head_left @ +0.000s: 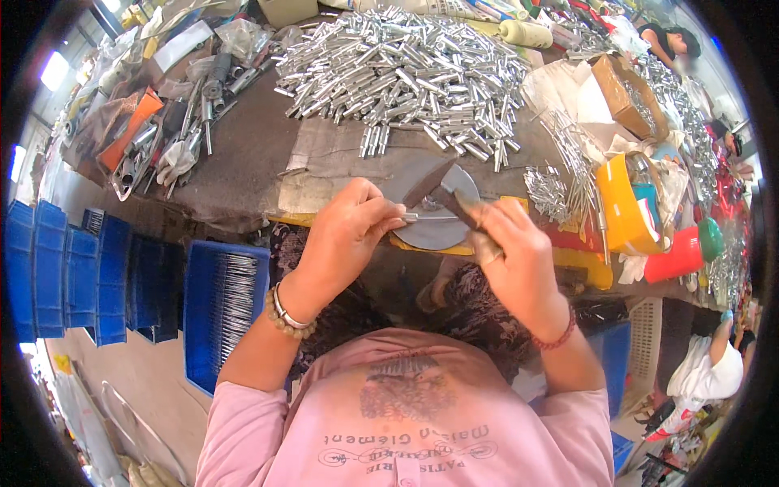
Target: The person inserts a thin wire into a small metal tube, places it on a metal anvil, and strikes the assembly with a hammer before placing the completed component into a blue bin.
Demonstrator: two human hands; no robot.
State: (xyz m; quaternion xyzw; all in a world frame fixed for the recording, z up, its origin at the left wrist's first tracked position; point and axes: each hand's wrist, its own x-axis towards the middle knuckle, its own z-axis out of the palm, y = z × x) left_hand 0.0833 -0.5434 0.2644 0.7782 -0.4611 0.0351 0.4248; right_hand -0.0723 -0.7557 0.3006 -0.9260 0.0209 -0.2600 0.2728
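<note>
My left hand (345, 231) pinches a thin silvery metal rod (434, 217) between thumb and fingertips. The rod lies level, just over a round grey metal disc (436, 236) at the front edge of the bench. In my closed right hand (515, 247) is a hammer (428, 183) with a dark, tapering head. Its handle slants up to the left, and the head is above the disc, close to the rod. Whether the head touches the rod I cannot tell. Behind the disc lies a big heap of short metal tubes (398, 77).
A blue bin (195, 325) of long thin rods stands at my left, beside stacked blue bins (49, 268). Loose tools (207, 97) lie on the bench's left. To the right are thin rods (572, 150), a yellow container (621, 207) and a red cup (673, 256). Other people sit farther right.
</note>
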